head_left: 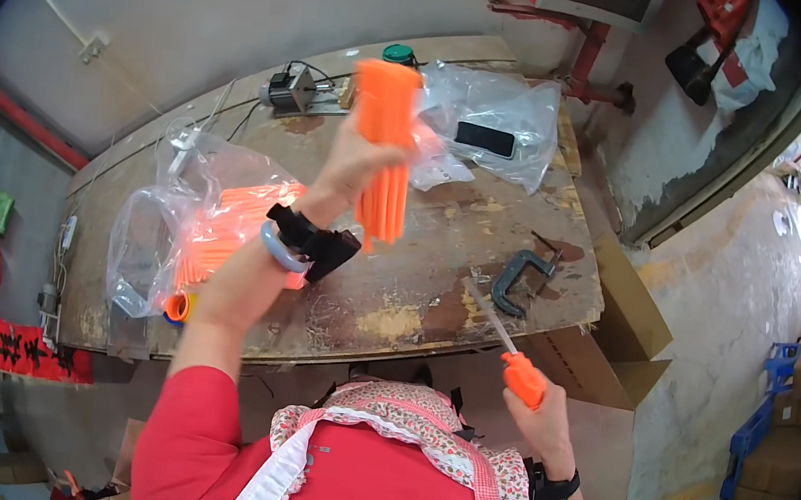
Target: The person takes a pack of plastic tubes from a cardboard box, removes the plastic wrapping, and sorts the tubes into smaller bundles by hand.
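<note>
My left hand (361, 167) is closed round a bundle of long orange plastic sticks (382, 198), raised above the middle of the wooden table. The bundle's upper end is blurred. Low at the right, my right hand (542, 422) grips the orange handle of a tool with a long, thin metal blade (492, 316); its exact kind is unclear. The blade points up and left, over the table's front edge. More orange sticks (227, 239) lie partly inside a clear plastic bag (155, 230) left of my left forearm.
A dark G-clamp (513, 282) sits at the table's (415, 292) right front. Behind are a small motor (292, 89), a green-topped round thing (398, 54) and a phone (484, 139) on clear plastic. An orange tape roll (177, 307) is near the front left; an open cardboard box (624, 342) stands at the right.
</note>
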